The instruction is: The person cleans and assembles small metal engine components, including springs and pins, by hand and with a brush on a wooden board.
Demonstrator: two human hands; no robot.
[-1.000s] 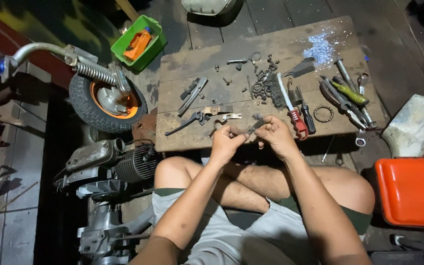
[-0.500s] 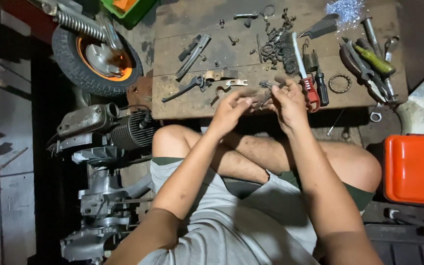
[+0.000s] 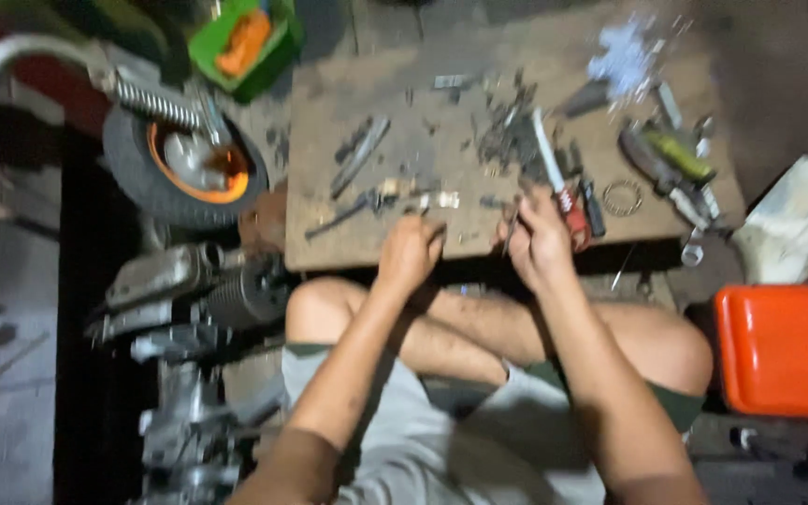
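I sit cross-legged at a low wooden board (image 3: pixel 348 234) strewn with tools and small metal parts. My left hand (image 3: pixel 411 251) rests closed near the board's front edge, beside a small pale part (image 3: pixel 434 199); whether it holds anything is hidden by blur. My right hand (image 3: pixel 540 234) is closed on a thin dark metal piece (image 3: pixel 511 227) that points down from its fingers. A red-handled tool (image 3: pixel 565 201) lies just right of that hand. The two hands are apart.
A small wheel with an orange hub (image 3: pixel 187 168) and a spring stands left of the board, an engine block (image 3: pixel 189 290) below it. A green tray (image 3: pixel 245 42) sits at the top. Screwdrivers and pliers (image 3: pixel 666 154) lie at the right. An orange box (image 3: pixel 783 346) stands beside my right knee.
My hands were joined over a small part; now they have come apart, the left one lower and left. The view shifted and blurred.
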